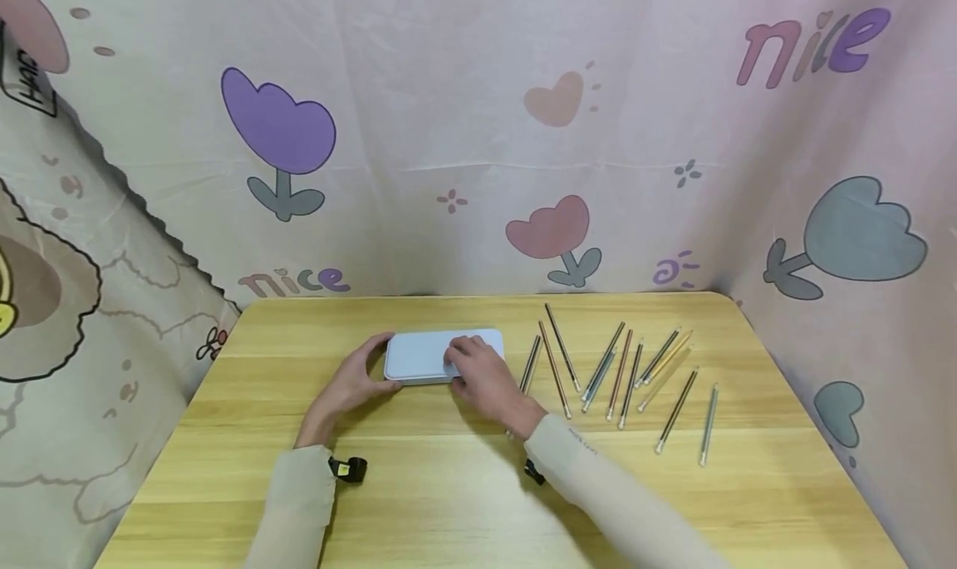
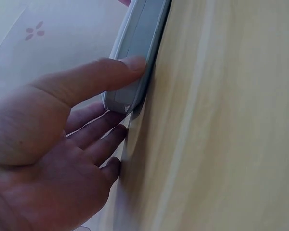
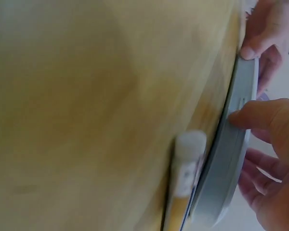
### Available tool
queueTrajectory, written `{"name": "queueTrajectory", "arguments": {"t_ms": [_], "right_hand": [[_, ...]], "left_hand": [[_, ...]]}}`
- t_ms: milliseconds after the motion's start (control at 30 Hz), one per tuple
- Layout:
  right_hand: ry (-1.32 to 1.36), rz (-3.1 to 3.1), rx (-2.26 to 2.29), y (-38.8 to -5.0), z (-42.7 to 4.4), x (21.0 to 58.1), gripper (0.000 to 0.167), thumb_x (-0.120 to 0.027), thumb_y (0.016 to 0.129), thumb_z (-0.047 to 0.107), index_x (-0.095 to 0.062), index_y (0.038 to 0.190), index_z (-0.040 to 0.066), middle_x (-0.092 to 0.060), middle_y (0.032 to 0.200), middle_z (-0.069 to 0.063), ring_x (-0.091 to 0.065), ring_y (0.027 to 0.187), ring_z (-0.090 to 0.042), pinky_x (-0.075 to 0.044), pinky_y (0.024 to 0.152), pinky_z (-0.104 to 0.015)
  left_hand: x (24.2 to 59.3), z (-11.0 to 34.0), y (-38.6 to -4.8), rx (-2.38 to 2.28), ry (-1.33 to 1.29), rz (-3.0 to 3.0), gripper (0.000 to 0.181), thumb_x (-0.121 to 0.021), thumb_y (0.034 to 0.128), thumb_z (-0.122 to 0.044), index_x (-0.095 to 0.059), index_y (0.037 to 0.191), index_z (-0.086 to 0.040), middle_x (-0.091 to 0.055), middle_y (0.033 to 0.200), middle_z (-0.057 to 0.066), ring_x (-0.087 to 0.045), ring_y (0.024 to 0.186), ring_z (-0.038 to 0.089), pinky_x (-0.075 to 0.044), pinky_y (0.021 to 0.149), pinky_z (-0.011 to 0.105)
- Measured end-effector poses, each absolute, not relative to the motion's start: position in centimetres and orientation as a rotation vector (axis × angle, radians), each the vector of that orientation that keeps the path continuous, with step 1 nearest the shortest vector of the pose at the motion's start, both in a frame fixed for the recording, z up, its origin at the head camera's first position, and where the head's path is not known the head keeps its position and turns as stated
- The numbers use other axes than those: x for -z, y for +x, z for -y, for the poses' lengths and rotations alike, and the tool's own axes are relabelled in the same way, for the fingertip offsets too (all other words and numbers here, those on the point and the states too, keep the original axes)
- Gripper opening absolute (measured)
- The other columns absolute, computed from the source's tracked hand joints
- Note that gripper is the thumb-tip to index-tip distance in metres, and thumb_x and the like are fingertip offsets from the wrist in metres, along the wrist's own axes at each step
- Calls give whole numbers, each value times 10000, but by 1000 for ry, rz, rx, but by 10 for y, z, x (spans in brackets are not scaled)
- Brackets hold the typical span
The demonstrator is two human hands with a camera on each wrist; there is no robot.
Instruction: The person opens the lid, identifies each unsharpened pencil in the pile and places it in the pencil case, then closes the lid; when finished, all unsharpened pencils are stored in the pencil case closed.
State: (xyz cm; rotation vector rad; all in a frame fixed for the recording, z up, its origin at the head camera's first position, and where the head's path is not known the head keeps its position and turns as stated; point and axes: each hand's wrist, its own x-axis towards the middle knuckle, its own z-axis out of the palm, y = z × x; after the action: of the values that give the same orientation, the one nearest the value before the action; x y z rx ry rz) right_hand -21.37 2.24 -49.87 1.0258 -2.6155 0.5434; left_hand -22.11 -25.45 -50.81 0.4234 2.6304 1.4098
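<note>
A pale blue-white pencil case (image 1: 419, 355) lies flat with its lid down, toward the back of the table and left of the pencils. My left hand (image 1: 351, 386) grips its left end, thumb on the front side and fingers round the far corner. In the left wrist view, the left thumb (image 2: 130, 65) presses the case's grey side. My right hand (image 1: 486, 378) is over the right half of the case. Its fingers are bent above the lid, and in the right wrist view its thumb (image 3: 243, 118) touches the front side at a small catch.
Several pencils lie spread to the right of the case, including a yellow pencil (image 1: 665, 357) and a grey-blue pencil (image 1: 709, 424). One pencil (image 3: 180, 192) with a white end lies close to the case, below my right hand. A printed curtain (image 1: 419, 137) stands behind the wooden table (image 1: 434, 502).
</note>
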Motion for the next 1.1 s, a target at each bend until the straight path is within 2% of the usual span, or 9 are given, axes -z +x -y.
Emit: {"name": "queueTrajectory", "arguments": {"t_ms": [433,700,867,1100], "right_hand": [[1223,2480,-575,-221,-39,504,251,-787,881,106,-676,1106,114,-612,1310,-126,-556,1218,-264,-478,1077,-403],[1256,2447,-232,-223,-32,501,234,-775,923,199,-682,1126,129,-644,1245,-47,-594,1085,-199,-540,943,-279],[1300,2407,-76,-223,-30,500,241,-770,929,233,-677,1122,122,-685,1193,-51,-624,1054,-204,-571,882,-260],[1353,2307,240,-222,-27,497,150,-678,965,89,-688,1113,64,-709,1107,-80,-668,1010,-205,-603,804,-237]], "left_hand": [[510,253,-221,-1408,436,-2626,950,-868,798,-46,-317,1570,15,-325,1603,279,-261,1497,449,-180,1234,572],[511,256,-220,-1411,432,-2633,942,-864,799,-34,-318,1565,22,-324,1601,285,-270,1493,451,-189,1233,570],[511,255,-219,-1402,429,-2627,946,-862,804,-47,-304,1565,29,-298,1610,290,-241,1502,456,-170,1233,579],[510,253,-219,-1386,404,-2639,939,-871,806,-74,-321,1564,7,-312,1611,277,-245,1504,446,-163,1238,577]]}}
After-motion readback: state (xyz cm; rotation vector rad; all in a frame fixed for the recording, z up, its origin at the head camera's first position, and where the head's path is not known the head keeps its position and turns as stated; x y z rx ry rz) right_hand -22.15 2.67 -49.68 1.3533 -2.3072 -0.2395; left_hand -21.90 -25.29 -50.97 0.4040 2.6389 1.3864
